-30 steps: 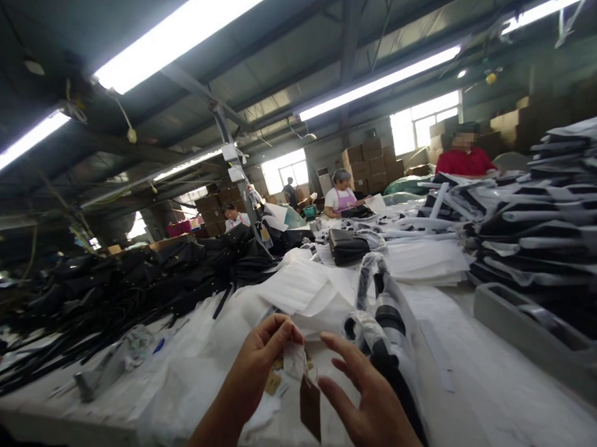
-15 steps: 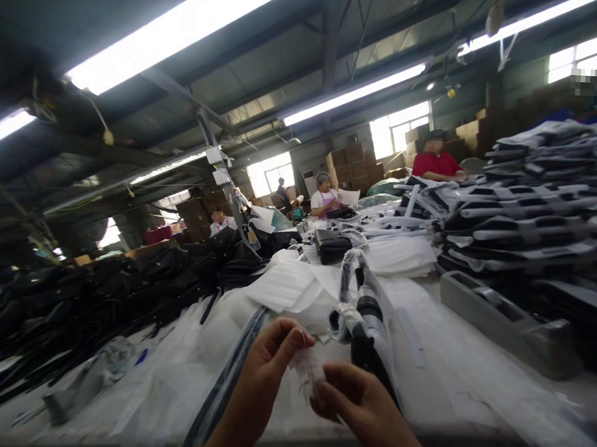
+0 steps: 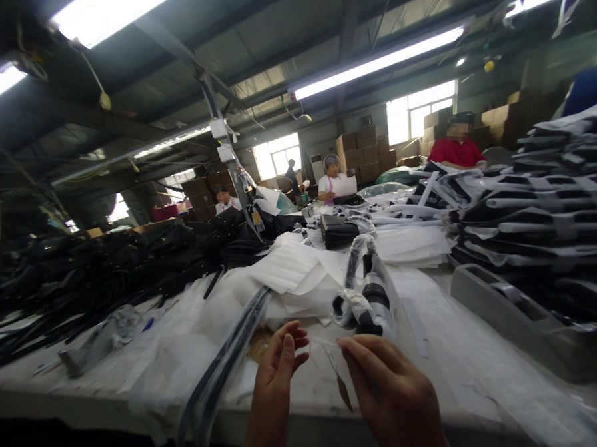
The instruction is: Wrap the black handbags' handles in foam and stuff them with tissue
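Note:
My right hand (image 3: 395,382) pinches a thin, pale string between thumb and fingertips. From it dangles a small brown hang tag (image 3: 344,391), just above the front of the table. My left hand (image 3: 279,372) is to its left, fingers loosely curled and apart, with nothing I can make out in them. Behind both hands lies a dark bag (image 3: 377,298) with its handle and body wrapped in clear film and white padding. A long, dark strap (image 3: 229,353) in clear plastic runs over the table edge beside my left hand.
White foam sheets (image 3: 296,270) lie behind the hands. A grey tape dispenser (image 3: 523,322) sits at right, below stacked wrapped bags (image 3: 539,216). Black bags (image 3: 141,262) are heaped at left. Several people work farther back, one in a red shirt (image 3: 456,154).
My hands have moved apart; earlier both held a small, clear plastic piece with strings between them. Now the tag hangs from my right hand, and my left fingers have opened. The view has shifted slightly.

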`<state>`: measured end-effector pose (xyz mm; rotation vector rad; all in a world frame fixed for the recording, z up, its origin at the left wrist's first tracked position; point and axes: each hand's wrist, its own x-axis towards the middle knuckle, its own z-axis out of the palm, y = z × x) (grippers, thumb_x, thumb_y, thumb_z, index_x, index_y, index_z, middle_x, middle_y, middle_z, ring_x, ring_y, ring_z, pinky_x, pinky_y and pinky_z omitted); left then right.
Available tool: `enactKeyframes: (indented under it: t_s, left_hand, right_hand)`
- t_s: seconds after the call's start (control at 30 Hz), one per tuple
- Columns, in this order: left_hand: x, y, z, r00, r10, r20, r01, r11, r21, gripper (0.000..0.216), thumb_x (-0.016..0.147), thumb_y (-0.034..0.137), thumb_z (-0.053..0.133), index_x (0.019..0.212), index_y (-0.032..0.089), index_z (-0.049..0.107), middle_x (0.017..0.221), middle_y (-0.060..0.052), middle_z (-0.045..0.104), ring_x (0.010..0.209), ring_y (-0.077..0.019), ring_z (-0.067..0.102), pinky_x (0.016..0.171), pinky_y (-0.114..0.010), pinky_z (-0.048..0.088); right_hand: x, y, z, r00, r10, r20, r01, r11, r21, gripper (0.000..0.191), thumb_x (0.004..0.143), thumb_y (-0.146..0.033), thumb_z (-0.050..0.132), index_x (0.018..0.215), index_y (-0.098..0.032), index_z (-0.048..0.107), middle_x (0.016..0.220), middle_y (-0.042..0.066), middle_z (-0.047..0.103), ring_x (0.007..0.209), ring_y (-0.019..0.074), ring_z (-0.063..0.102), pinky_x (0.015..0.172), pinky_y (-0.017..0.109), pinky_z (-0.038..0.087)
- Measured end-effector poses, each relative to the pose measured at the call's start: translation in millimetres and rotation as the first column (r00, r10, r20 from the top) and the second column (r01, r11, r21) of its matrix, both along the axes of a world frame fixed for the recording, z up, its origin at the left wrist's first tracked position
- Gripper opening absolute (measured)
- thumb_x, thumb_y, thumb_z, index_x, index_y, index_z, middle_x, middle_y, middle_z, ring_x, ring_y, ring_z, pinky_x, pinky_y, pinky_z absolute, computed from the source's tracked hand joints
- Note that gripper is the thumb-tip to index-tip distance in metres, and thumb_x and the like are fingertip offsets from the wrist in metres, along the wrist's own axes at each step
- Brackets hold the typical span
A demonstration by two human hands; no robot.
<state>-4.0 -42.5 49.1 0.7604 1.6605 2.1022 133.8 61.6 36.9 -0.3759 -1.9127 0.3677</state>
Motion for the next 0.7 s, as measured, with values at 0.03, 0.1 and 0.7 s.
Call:
enactKeyframes:
  t_s: [0.03, 0.1, 0.7]
  left_hand:
    - [1.8, -1.2, -3.2, 0.996, 0.064, -0.062, -0.065, 0.998, -0.014, 0.047, 0.083, 0.061, 0.065, 0.107, 0.021, 0.069, 0.102, -0.008, 0.070, 0.097, -0.0246, 0.065, 0.084, -0.034, 0.053]
    - [6.4, -3.3, -8.6, 0.963, 0.142, -0.228, -0.161, 0.985, -0.066, 0.040, 0.083, 0.059, 0.066, 0.098, 0.022, 0.071, 0.096, -0.006, 0.070, 0.092, -0.0236, 0.065, 0.079, -0.031, 0.052]
    - [8.8, -38.9, 22.4, 0.898, -0.356, 0.257, 0.293, 0.922, 0.254, 0.025, 0.081, 0.039, 0.076, 0.073, 0.017, 0.070, 0.073, -0.002, 0.062, 0.073, -0.0156, 0.059, 0.072, -0.026, 0.051]
  right_hand:
    - [0.7, 0.6, 2.4, 1.000, -0.017, 0.006, 0.017, 1.000, 0.018, 0.024, 0.092, -0.018, 0.059, 0.109, -0.027, 0.073, 0.096, 0.005, 0.075, 0.089, 0.0208, 0.070, 0.080, 0.030, 0.057]
    - [2.4, 0.4, 7.0, 0.999, -0.034, 0.007, 0.034, 0.998, 0.053, 0.024, 0.093, -0.019, 0.058, 0.110, -0.026, 0.073, 0.095, 0.006, 0.074, 0.088, 0.0205, 0.070, 0.079, 0.030, 0.057]
    - [20.2, 1.3, 1.9, 0.948, 0.318, 0.030, -0.196, 0.653, -0.732, 0.044, 0.087, -0.042, 0.065, 0.127, -0.022, 0.067, 0.077, -0.001, 0.064, 0.067, 0.0146, 0.061, 0.059, 0.022, 0.050]
